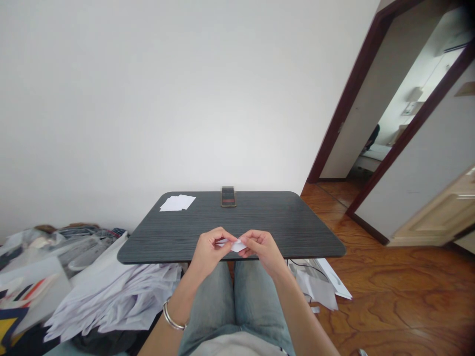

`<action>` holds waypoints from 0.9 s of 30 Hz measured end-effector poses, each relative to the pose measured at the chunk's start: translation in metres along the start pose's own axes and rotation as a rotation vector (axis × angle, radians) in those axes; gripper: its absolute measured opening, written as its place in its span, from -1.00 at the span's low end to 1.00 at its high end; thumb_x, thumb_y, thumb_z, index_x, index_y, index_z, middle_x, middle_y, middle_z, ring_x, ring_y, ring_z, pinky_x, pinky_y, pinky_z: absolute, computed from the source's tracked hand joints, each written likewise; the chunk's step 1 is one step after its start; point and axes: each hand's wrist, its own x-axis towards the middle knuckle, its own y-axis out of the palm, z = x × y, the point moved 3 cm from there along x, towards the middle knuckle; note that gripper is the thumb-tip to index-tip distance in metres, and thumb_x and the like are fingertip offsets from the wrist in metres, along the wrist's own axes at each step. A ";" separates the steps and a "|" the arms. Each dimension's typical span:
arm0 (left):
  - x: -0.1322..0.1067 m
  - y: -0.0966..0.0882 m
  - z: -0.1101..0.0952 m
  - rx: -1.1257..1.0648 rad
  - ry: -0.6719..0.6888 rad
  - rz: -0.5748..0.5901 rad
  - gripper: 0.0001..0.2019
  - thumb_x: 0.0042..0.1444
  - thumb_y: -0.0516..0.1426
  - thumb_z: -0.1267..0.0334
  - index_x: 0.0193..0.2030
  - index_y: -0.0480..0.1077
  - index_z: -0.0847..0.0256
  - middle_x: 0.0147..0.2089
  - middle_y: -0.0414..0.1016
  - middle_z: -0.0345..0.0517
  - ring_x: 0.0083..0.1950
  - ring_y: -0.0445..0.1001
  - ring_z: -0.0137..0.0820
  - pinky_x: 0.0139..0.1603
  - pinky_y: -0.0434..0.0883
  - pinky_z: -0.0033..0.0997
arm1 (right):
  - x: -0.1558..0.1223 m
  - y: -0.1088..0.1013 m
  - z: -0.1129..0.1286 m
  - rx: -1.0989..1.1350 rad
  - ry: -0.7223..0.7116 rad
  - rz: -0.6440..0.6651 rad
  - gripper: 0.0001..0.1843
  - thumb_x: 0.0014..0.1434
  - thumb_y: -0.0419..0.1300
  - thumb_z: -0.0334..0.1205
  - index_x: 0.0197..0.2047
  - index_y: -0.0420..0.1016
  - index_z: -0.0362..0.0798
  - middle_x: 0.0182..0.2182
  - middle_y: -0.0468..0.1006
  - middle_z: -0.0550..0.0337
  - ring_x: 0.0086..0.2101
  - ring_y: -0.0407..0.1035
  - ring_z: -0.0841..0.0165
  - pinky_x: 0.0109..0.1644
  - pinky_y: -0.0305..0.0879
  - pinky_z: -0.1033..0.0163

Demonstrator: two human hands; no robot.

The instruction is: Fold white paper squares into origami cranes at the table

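A small piece of folded white paper (238, 246) is held up between both hands, over the near edge of the dark table (260, 217). My left hand (215, 247) pinches its left end between thumb and fingers. On the other end my right hand (260, 245) has closed in the same way, and the two hands' fingertips almost meet at the top of the paper. Parts of the paper are hidden behind the fingers. A few white paper sheets (177, 202) lie overlapping at the table's far left.
A phone on a stand (228, 196) is at the table's back edge, by the white wall (222, 99). A big heap of white sheets (122, 296) and bagged things lies left of the table. Papers and a cable (311, 266) are below right, on the wooden floor (393, 291).
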 end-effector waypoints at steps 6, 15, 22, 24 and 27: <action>-0.001 0.002 0.004 -0.150 -0.102 0.030 -0.92 -0.07 0.17 0.32 -0.46 0.45 0.30 -0.47 0.44 -0.14 -0.42 0.43 -0.42 -0.35 0.40 -0.45 | 0.000 -0.001 -0.001 -0.005 0.008 -0.005 -0.76 -0.16 0.36 -0.14 -0.47 0.55 -0.14 -0.63 0.56 0.19 -0.62 0.42 0.49 -0.52 0.36 0.45; -0.001 0.004 0.006 -0.239 -0.145 0.012 -0.81 -0.09 0.22 0.19 -0.44 0.39 0.30 -0.47 0.42 -0.17 -0.45 0.40 -0.46 -0.41 0.40 -0.49 | 0.002 0.000 -0.004 -0.045 -0.049 -0.055 -0.73 -0.19 0.37 -0.11 -0.48 0.55 -0.15 -0.64 0.56 0.17 -0.63 0.42 0.44 -0.53 0.39 0.38; 0.001 0.004 0.011 -0.274 -0.238 -0.026 -0.80 -0.17 0.27 0.22 -0.47 0.40 0.31 -0.50 0.46 -0.17 -0.47 0.41 -0.47 -0.41 0.40 -0.48 | 0.003 0.000 -0.004 -0.085 -0.061 -0.049 -0.75 -0.18 0.37 -0.13 -0.47 0.55 -0.15 -0.64 0.55 0.19 -0.62 0.42 0.45 -0.52 0.38 0.39; 0.000 0.003 0.011 -0.282 -0.249 -0.036 -0.80 -0.18 0.27 0.22 -0.48 0.40 0.31 -0.52 0.47 -0.17 -0.49 0.41 -0.46 -0.42 0.40 -0.47 | 0.002 0.000 -0.004 -0.092 -0.069 -0.054 -0.76 -0.18 0.36 -0.13 -0.47 0.55 -0.14 -0.64 0.54 0.20 -0.63 0.40 0.46 -0.53 0.37 0.39; 0.000 0.003 0.011 -0.288 -0.258 -0.052 -0.80 -0.18 0.27 0.22 -0.48 0.40 0.31 -0.52 0.47 -0.16 -0.49 0.42 -0.46 -0.44 0.39 -0.48 | 0.002 0.000 -0.003 -0.116 -0.083 -0.055 -0.76 -0.17 0.35 -0.13 -0.47 0.55 -0.14 -0.66 0.52 0.22 -0.65 0.37 0.47 -0.55 0.34 0.39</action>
